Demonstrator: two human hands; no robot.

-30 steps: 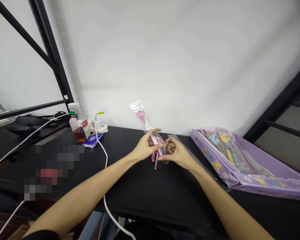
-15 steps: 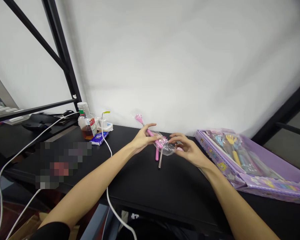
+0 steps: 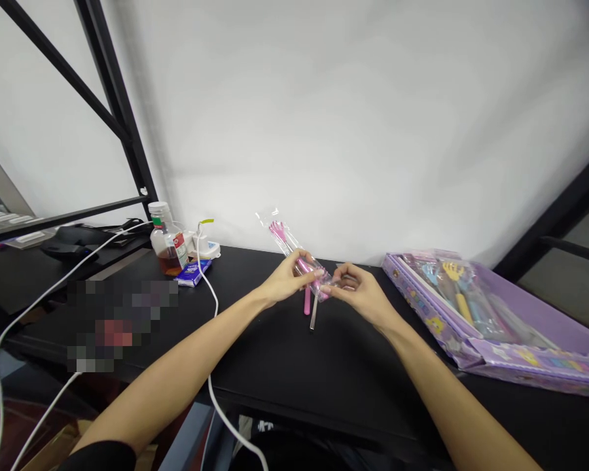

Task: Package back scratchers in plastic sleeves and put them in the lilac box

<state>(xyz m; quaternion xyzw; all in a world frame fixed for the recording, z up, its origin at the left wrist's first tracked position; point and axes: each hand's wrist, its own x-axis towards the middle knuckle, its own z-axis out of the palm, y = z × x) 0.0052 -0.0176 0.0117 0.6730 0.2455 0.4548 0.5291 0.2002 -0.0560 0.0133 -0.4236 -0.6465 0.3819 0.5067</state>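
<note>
Blurred, pixelated patch [image 3: 122, 325] on black desk [image 3: 353, 386]: can't tell what it covers. Mid part of pink plastic utensil [image 3: 302, 265] is hidden by left hand [image 3: 289, 278] and right hand [image 3: 358, 293]. Lilac toy box [image 3: 422, 307] is cut off by right edge. Print on blue packet [image 3: 192, 272] too small to read.

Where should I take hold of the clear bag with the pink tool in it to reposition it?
Pinch the bag's flat clear top end from the far side, beyond the pink forked head. That end sticks out free past the left hand and right hand, which cover the bag's middle.
</note>
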